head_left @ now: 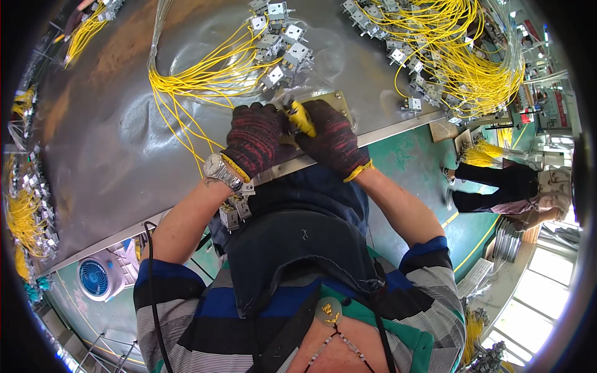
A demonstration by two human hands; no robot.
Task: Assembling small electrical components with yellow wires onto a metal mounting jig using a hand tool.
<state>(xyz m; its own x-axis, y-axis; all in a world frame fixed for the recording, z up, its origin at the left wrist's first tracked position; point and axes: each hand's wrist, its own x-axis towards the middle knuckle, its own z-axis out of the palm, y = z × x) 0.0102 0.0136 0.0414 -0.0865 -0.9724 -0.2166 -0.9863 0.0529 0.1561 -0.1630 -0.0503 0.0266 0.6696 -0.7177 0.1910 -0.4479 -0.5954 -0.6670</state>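
My left hand (252,138), in a dark red-and-black knitted glove, is closed at the table's near edge; its fingertips and anything in them are hidden. Beside it, my gloved right hand (333,137) is wrapped round a yellow-and-black tool handle (301,118), whose working end I cannot make out. Both hands rest over a brass-coloured metal plate (342,107) fixed at the edge. Yellow wires (199,84) fan out beyond my left hand, ending in small silver metal boxes (273,46). More silver boxes (233,211) hang below my left wrist.
A dented metal table (99,155) spreads ahead and left. Another large bundle of yellow wires (460,68) with metal boxes lies at the far right. On the green floor to the right stands a person (497,189). A blue-and-white fan (99,278) sits below the table's left edge.
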